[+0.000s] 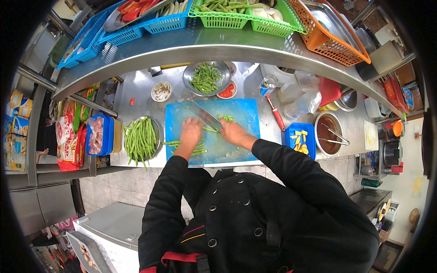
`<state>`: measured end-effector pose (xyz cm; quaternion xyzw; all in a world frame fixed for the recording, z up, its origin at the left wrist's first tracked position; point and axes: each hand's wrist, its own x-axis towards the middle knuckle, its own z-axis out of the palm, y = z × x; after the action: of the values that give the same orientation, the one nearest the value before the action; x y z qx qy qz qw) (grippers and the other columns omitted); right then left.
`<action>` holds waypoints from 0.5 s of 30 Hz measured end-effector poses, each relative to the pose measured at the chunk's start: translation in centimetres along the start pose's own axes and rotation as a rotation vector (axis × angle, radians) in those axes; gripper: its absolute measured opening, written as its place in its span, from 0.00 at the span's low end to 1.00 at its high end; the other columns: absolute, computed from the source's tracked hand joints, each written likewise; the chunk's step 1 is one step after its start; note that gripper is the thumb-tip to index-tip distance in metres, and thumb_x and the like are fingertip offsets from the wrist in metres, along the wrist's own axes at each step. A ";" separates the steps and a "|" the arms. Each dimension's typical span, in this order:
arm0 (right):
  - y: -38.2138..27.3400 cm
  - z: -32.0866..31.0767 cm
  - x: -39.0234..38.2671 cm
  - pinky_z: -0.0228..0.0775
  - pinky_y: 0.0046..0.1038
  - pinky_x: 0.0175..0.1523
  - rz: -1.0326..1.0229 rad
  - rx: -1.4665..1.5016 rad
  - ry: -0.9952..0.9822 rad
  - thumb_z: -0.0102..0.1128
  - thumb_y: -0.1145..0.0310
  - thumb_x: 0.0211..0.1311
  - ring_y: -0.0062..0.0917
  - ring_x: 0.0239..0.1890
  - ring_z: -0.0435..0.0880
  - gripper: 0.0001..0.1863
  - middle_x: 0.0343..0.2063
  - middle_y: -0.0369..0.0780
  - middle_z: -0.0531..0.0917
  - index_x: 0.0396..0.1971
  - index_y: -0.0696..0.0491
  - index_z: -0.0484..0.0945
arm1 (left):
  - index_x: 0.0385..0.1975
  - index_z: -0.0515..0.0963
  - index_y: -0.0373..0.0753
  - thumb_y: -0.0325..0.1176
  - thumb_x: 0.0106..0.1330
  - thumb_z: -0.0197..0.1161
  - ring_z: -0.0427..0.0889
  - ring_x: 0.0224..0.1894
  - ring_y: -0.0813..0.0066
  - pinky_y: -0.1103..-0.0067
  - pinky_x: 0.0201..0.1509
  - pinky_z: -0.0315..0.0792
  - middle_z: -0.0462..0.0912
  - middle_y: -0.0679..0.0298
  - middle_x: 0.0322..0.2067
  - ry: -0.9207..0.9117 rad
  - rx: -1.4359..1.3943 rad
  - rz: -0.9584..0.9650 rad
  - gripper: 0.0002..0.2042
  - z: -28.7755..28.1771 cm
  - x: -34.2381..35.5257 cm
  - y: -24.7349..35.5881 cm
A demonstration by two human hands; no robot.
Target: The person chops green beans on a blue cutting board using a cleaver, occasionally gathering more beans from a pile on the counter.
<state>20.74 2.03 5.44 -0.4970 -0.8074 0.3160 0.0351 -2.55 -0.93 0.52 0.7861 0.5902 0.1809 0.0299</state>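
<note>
On the blue cutting board (227, 150), my right hand (235, 133) grips a kitchen knife (205, 115), its broad blade slanting away to the far left. My left hand (191, 131) is closed with curled fingers on green beans (210, 129), whose ends stick out beside the blade. Several whole beans (196, 150) lie under and near the left wrist. Small cut bean pieces (226, 117) sit just beyond the right hand. A metal bowl (186, 75) of cut beans stands past the board's far edge. Left of the board, a round dish (159, 133) holds a heap of long whole beans (140, 138).
A small blue tray (288, 144) of yellow pieces and a bowl of brown sauce (317, 144) with tongs stand at right. A red-handled tool (278, 119) lies nearer the board. Small bowls and a can (268, 84) sit behind. Overhead runs a metal shelf (182, 50) with baskets.
</note>
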 end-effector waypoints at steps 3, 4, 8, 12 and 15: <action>0.5 -0.4 0.3 0.78 0.55 0.49 -0.016 -0.057 -0.017 0.55 0.68 0.68 0.57 0.42 0.87 0.22 0.37 0.59 0.86 0.59 0.60 0.69 | 0.40 0.87 0.47 0.29 0.58 0.68 0.78 0.49 0.59 0.61 0.54 0.71 0.83 0.66 0.40 -0.119 0.048 -0.041 0.11 -0.8 0.3 0.4; 0.9 -0.4 0.3 0.78 0.55 0.48 -0.032 -0.080 -0.021 0.53 0.69 0.68 0.56 0.42 0.87 0.23 0.37 0.59 0.87 0.61 0.60 0.70 | 0.40 0.87 0.48 0.29 0.58 0.69 0.78 0.49 0.59 0.61 0.54 0.71 0.83 0.66 0.39 -0.139 0.049 -0.065 0.11 -1.2 0.3 0.8; 1.5 -2.7 -1.6 0.78 0.55 0.48 0.007 -0.096 -0.070 0.52 0.68 0.69 0.56 0.42 0.87 0.21 0.38 0.58 0.87 0.59 0.58 0.71 | 0.38 0.85 0.46 0.30 0.57 0.71 0.79 0.49 0.58 0.61 0.54 0.73 0.83 0.65 0.37 -0.074 -0.114 -0.087 0.09 -1.1 -0.3 1.6; 1.4 -2.9 -2.3 0.79 0.55 0.48 0.041 -0.141 -0.080 0.50 0.70 0.69 0.55 0.42 0.88 0.18 0.38 0.57 0.87 0.56 0.57 0.72 | 0.33 0.85 0.44 0.32 0.58 0.70 0.80 0.45 0.55 0.62 0.51 0.76 0.81 0.61 0.35 0.014 -0.242 -0.053 0.04 0.3 -0.5 2.2; 0.0 -4.2 -2.7 0.79 0.54 0.48 0.050 -0.175 -0.119 0.50 0.71 0.68 0.55 0.43 0.88 0.18 0.39 0.57 0.87 0.56 0.57 0.73 | 0.31 0.85 0.43 0.31 0.59 0.70 0.81 0.42 0.54 0.62 0.50 0.78 0.81 0.60 0.34 0.029 -0.189 -0.066 0.03 1.0 -0.3 3.1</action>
<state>23.66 1.82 9.49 -0.4985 -0.8200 0.2739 -0.0644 0.57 -2.01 0.30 0.7573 0.5964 0.2460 0.1014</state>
